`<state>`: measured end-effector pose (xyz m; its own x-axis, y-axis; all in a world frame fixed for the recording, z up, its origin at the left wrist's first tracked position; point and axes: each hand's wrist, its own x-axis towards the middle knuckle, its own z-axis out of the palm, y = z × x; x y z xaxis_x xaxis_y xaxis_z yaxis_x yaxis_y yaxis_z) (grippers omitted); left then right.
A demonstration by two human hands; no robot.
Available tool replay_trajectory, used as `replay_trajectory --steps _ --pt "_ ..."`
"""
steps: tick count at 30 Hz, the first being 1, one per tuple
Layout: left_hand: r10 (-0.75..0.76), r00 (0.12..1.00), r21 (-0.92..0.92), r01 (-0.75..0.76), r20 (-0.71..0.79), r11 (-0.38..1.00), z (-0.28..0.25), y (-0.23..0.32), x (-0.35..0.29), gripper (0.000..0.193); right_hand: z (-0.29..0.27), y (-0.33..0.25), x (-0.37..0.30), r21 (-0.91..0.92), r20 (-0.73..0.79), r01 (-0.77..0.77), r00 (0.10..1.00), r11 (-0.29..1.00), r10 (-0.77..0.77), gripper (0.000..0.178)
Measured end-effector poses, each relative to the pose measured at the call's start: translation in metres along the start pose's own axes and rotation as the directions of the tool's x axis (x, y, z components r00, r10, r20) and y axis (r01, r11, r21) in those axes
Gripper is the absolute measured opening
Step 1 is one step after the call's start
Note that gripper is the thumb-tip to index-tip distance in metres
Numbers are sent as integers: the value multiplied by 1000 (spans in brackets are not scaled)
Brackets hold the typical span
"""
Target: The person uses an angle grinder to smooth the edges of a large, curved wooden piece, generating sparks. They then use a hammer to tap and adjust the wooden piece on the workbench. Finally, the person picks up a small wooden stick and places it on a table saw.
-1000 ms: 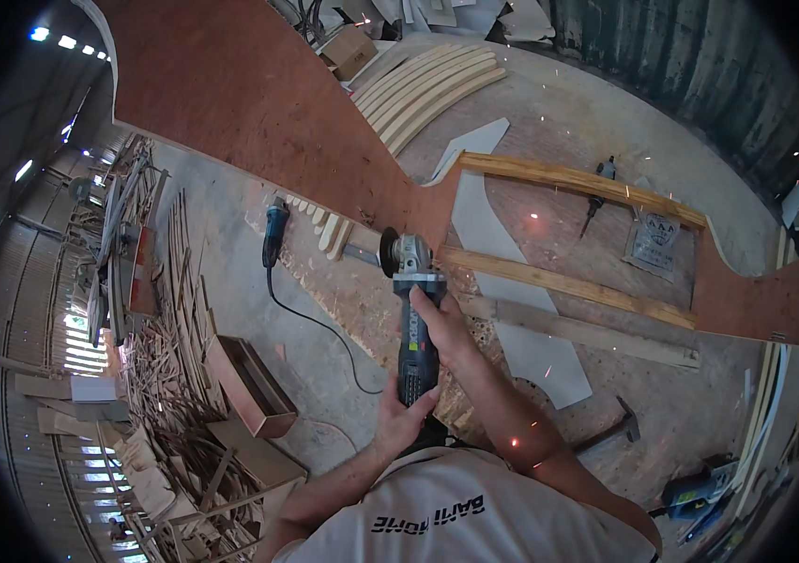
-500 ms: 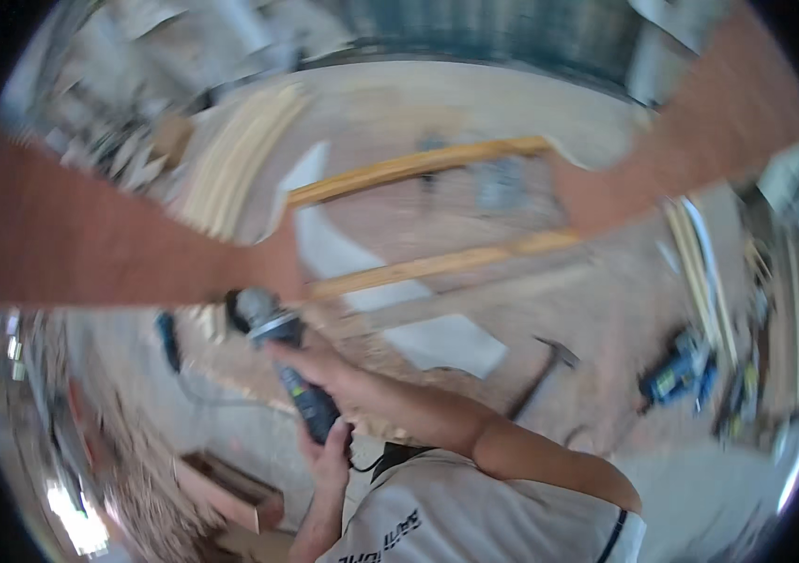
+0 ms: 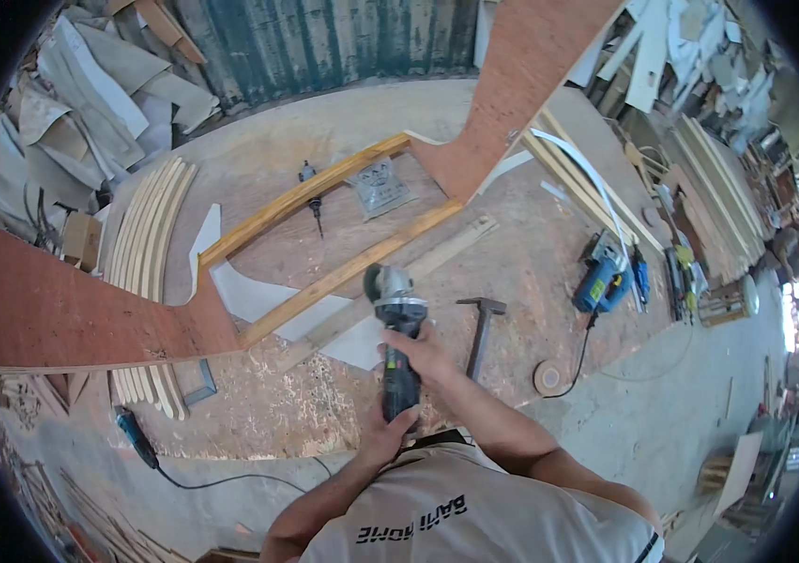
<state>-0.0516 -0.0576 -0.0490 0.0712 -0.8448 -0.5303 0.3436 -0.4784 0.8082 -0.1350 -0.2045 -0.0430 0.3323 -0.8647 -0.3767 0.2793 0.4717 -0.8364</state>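
Observation:
An angle grinder (image 3: pixel 401 375) with a dark body and silver head is held upright in front of me, its disc (image 3: pixel 374 281) pointing away. My right hand (image 3: pixel 423 353) wraps around the body just behind the head. My left hand (image 3: pixel 386 436) grips its lower end. Beyond the disc lies a wooden frame: two yellowish rails (image 3: pixel 348 275) join a curved reddish plywood panel (image 3: pixel 90 305) on the left to another plywood panel (image 3: pixel 529 84) on the right. The disc appears apart from the near rail.
The worktable (image 3: pixel 230 413) also carries a hammer (image 3: pixel 480 338), a blue jigsaw (image 3: pixel 598 286), a tape roll (image 3: pixel 549 377), a plastic bag (image 3: pixel 383 188) and curved wooden strips (image 3: pixel 148 235). A corded teal tool (image 3: pixel 136 436) lies at the near left. Scrap sheets (image 3: pixel 99 84) pile up behind.
My view has turned, and the frame sits further left in it. The grinder, still in both hands, has shifted from beside the left panel's end to the right, near the middle.

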Motion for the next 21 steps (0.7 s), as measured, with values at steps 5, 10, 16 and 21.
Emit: replay_trajectory --steps 5,10,16,21 --pt "-39 925 -82 75 378 994 26 -1 15 33 -29 -33 -33 -341 -213 193 937 920 -276 29" --pt "57 810 -47 -37 584 998 57 0 21 37 -38 -71 -71 -558 -341 226 815 798 -469 22" --pt "75 533 47 -212 843 976 65 -9 59 58 -64 -115 -95 -511 -357 357 739 782 -571 41" --pt "419 807 753 -565 417 339 -22 28 218 52 -131 -136 -133 -312 -542 333 707 890 -454 34"
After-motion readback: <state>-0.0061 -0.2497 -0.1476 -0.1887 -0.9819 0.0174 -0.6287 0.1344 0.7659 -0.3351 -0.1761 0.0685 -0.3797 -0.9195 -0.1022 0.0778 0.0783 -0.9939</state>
